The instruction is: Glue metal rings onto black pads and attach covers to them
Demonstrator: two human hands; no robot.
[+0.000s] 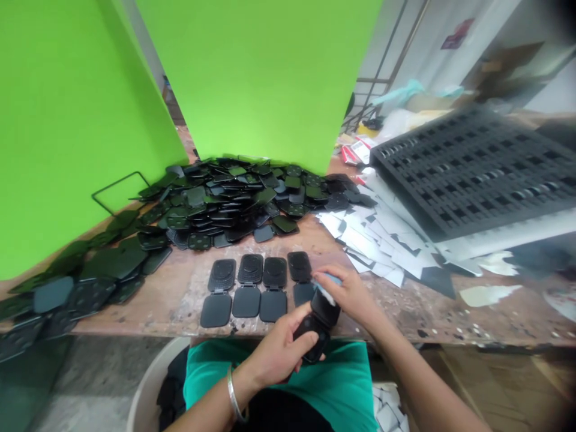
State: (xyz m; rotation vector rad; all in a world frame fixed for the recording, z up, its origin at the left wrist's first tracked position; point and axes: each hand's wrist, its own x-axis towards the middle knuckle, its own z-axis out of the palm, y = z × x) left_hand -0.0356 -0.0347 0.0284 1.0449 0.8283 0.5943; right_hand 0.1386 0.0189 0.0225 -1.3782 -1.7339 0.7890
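Note:
My left hand (pixel 284 347) is wrapped round an open black hinged case (pixel 324 309), held over the table's front edge. In my right hand (pixel 350 295) is a small light-blue and white piece, perhaps a cloth or sponge (pixel 330 282), pinched between the fingers. It touches or almost touches the upper half of the held case. Several like cases lie unfolded in a row on the table, such as the leftmost case (pixel 216 310) and the rightmost case (pixel 299 266), which sits partly behind my right hand. Their upper halves show a round raised pattern, while the lower halves are smooth.
A large heap of black flat pieces (pixel 225 204) spreads along the back and left of the wooden table (pixel 180 306). Green panels (pixel 265 78) stand behind. At right are white paper scraps (pixel 373 240) and a tilted dark slotted tray (pixel 481 162). A pale bin (pixel 148 384) stands below.

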